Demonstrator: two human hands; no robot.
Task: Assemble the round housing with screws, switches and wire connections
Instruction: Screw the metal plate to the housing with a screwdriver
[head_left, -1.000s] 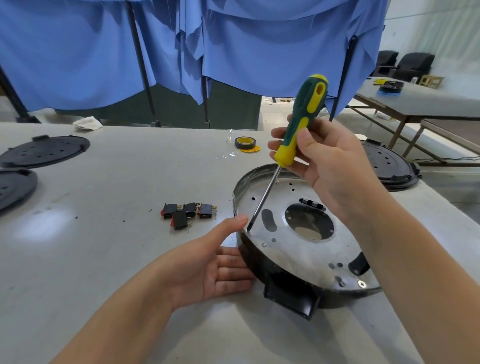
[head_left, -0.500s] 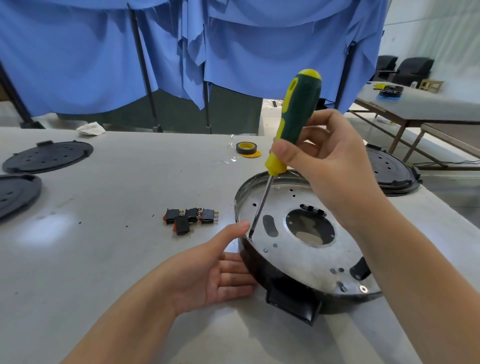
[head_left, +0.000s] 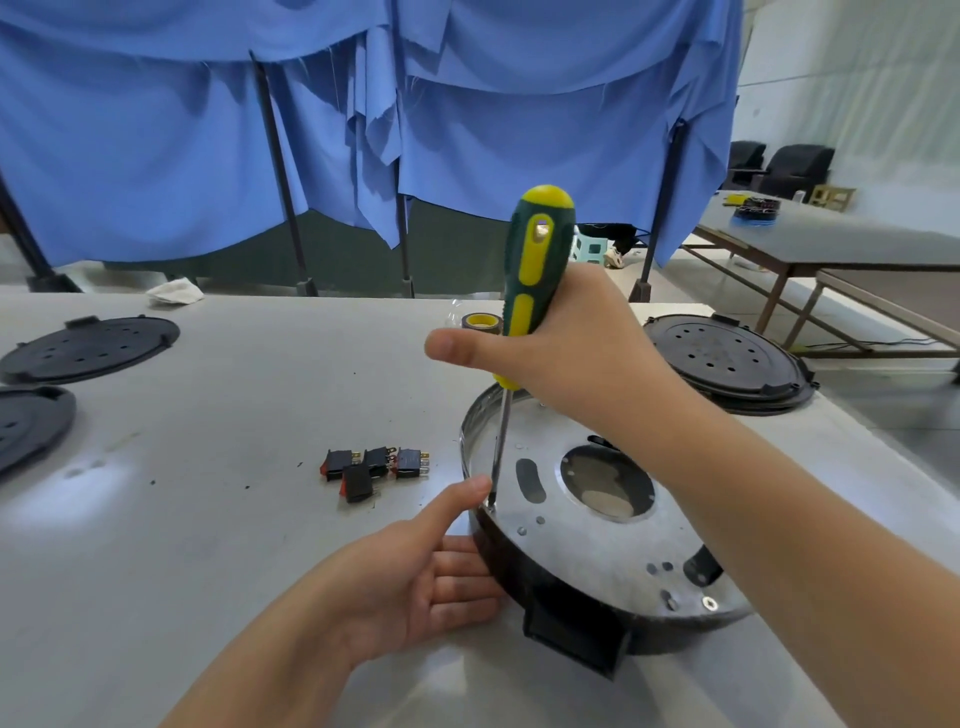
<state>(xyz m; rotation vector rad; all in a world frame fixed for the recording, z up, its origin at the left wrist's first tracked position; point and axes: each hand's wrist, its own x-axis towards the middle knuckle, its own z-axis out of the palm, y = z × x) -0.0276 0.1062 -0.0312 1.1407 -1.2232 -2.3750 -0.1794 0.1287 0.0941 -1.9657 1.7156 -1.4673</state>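
While the green-and-yellow-handled screwdriver (head_left: 530, 296) is gripped near-upright in the closed right hand (head_left: 566, 353), its tip is seated at the left rim of the round metal-faced housing (head_left: 597, 525), braced by the spread left hand (head_left: 415, 577).

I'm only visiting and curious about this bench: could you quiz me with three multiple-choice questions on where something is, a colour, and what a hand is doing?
1. Where do the loose switches lie?
A. left of the round housing
B. inside it
C. on the black cover

2. The screwdriver handle is:
A. red
B. green and yellow
C. plain black

3. The right hand is:
A. flat on the table
B. empty
C. gripping the screwdriver

Answers: A, they sit on the table beside its left rim; B, both colours show; C, fingers wrap the handle while the left hand steadies the housing.
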